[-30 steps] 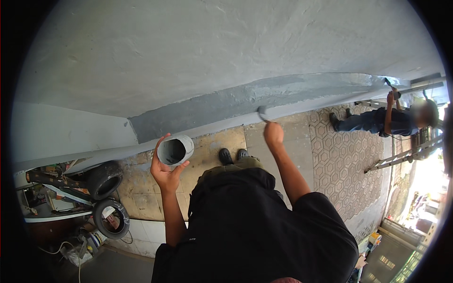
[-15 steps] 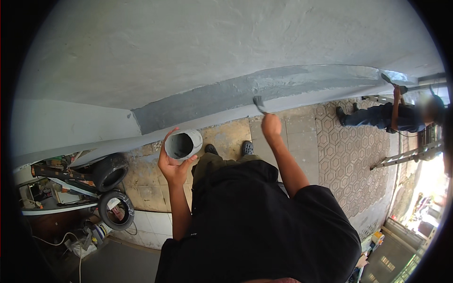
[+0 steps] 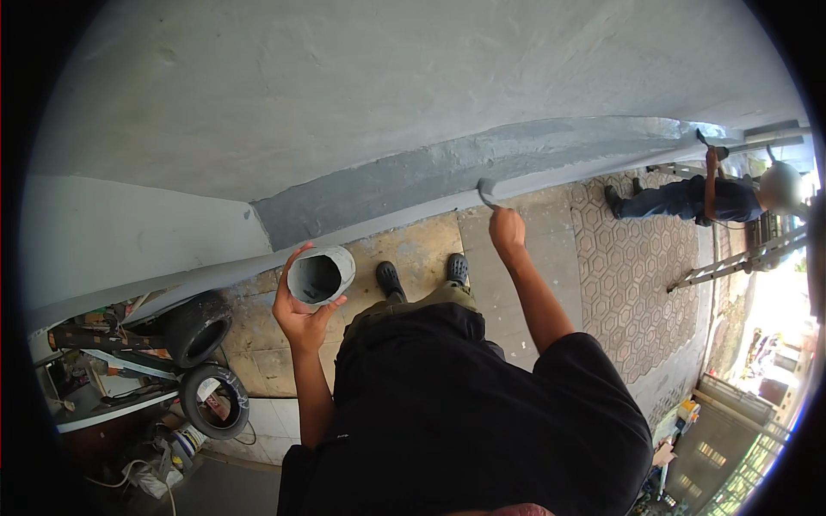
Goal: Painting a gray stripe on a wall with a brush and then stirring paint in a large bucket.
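Observation:
My left hand (image 3: 299, 316) is wrapped round a pale grey paint cup (image 3: 337, 273), tipped so that its dark inside and paint-smeared rim show. Closed on the handle of a paintbrush (image 3: 488, 191), my right hand (image 3: 508, 229) is in front of the wall (image 3: 327, 95). The brush's bristles are at the lower edge of a darker grey painted band (image 3: 387, 176); whether they touch it I cannot tell. Below that band runs a lighter strip (image 3: 551, 179) along the foot of the wall.
Two black tyres (image 3: 213, 421) and a cluttered shelf (image 3: 116, 408) stand at the left. On the right, a co-worker (image 3: 680, 198) holds a brush up to the same wall, near a metal ladder (image 3: 740, 260). Tiled floor (image 3: 422, 242) and patterned paving (image 3: 637, 292) lie below.
My right hand has moved the brush a little right and down, off the middle of the dark band to its lower edge. The cup has shifted slightly left and down.

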### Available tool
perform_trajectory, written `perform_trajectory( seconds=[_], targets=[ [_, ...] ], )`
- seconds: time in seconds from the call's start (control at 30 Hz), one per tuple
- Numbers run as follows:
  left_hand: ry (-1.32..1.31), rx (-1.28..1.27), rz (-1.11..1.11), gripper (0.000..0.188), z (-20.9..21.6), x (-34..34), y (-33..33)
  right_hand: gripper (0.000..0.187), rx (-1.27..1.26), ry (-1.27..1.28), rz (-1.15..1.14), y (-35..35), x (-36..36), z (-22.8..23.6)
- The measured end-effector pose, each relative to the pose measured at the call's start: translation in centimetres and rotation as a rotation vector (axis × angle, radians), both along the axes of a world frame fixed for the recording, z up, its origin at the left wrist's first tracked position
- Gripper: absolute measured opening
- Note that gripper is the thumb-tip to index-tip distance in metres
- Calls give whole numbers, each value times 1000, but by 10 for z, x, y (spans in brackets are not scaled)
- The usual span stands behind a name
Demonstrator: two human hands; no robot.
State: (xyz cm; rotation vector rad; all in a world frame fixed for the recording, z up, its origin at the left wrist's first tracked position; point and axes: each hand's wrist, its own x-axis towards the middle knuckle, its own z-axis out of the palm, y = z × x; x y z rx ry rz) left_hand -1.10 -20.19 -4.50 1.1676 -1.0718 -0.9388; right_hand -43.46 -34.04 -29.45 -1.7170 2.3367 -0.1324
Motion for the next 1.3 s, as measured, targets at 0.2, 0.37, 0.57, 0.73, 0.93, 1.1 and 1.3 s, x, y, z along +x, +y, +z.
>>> perform_trajectory(
  seconds=[0.2, 0.37, 0.57, 0.73, 0.93, 1.1, 1.3],
  targets=[
    [-51, 9, 36, 96, -10, 54, 23, 20, 45, 81, -5, -1, -2, -7],
    [-49, 27, 54, 97, -19, 83, 27, 20, 42, 97, -100, -5, -3, 18],
    [-7, 18, 30, 98, -18, 85, 14, 21, -59, 56, 9, 9, 7, 37],
    [-34, -1, 0, 98, -18, 64, 5, 25, -311, 56, -127, 14, -15, 67],
    [18, -1, 7, 98, -15, 23, -2, 23, -280, -89, -103, 5, -35, 66],
    [-5, -21, 16, 98, -6, -16, -6, 24, -97, -134, -103, 10, -19, 29],
    [-2, -15, 61, 97, -1, -53, 0, 23, -198, -153, 45, 28, -39, 9]
  ],
)
